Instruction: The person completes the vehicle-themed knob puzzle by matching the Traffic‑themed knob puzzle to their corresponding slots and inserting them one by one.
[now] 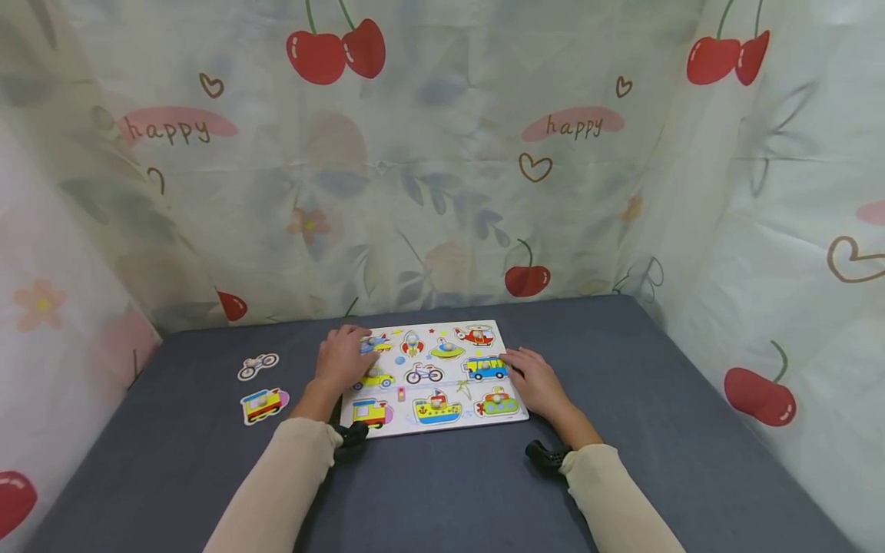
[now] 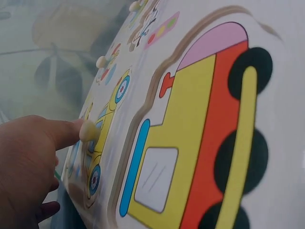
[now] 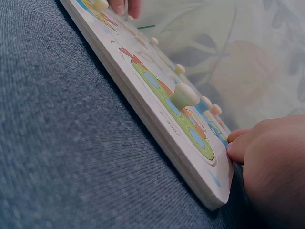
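Observation:
A white wooden peg puzzle board [image 1: 408, 392] with vehicle pictures lies on the table. My left hand [image 1: 340, 359] rests at its upper left, fingers about the airplane piece [image 1: 373, 345]. In the left wrist view a fingertip appears beside the knob of the yellow car piece [image 2: 106, 121]; contact is unclear. At the right edge, by the bus piece [image 1: 486, 369], the fingertips of my right hand [image 1: 538, 384] touch the board. The train recess [image 2: 190, 138] and the bicycle recess [image 1: 424, 374] show printed pictures without knobs. The undersides of both hands are hidden.
Left of the board, a loose bicycle piece [image 1: 258, 367] and a loose train piece [image 1: 264, 405] lie on the dark blue tabletop [image 1: 442, 491]. A patterned curtain [image 1: 429, 153] stands behind the table and along its sides.

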Available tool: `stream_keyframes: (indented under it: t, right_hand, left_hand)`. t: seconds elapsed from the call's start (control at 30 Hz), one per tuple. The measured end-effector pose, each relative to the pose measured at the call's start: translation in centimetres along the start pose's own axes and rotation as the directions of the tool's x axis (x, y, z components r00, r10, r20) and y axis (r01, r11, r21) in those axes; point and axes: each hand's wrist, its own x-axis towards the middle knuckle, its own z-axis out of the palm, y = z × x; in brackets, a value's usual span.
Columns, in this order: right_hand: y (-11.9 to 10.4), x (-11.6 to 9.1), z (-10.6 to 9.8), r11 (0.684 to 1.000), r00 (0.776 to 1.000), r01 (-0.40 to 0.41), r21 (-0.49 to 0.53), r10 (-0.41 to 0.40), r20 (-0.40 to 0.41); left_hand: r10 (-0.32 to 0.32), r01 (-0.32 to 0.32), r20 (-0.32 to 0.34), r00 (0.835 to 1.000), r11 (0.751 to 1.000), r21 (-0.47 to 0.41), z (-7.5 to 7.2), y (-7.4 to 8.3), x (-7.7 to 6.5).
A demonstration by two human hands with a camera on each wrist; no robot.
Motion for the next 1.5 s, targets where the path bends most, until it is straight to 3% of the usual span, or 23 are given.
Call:
stream_keyframes:
  t: [0.6, 0.9, 1.2, 1.5]
  right_hand:
    - [0.0, -0.3, -0.5, 1.0, 1.0, 0.001, 0.007, -0.001, -0.015]
    - [-0.3, -0.1, -0.2, 1.0, 1.0, -0.017, 0.006, 0.017, 0.014]
    - [-0.4, 0.0, 0.0, 1.0, 1.0, -0.014, 0.006, 0.014, 0.006]
    - [-0.3, -0.1, 0.1, 1.0, 1.0, -0.009, 0.003, 0.009, 0.009]
  left_hand:
    - [0.055, -0.057, -0.035, 0.998, 0.996, -0.072, -1.5, -2.6, -2.5]
    - [0.064, -0.068, -0.046, 0.997, 0.993, -0.092, -2.9, -4.3, -4.9]
    - [0.123, -0.127, -0.067, 0.99, 0.989, -0.071, -4.5, -6.4, -7.5]
    - [0.176, -0.175, -0.085, 0.981, 0.984, 0.022, -5.9, -9.5, -8.6]
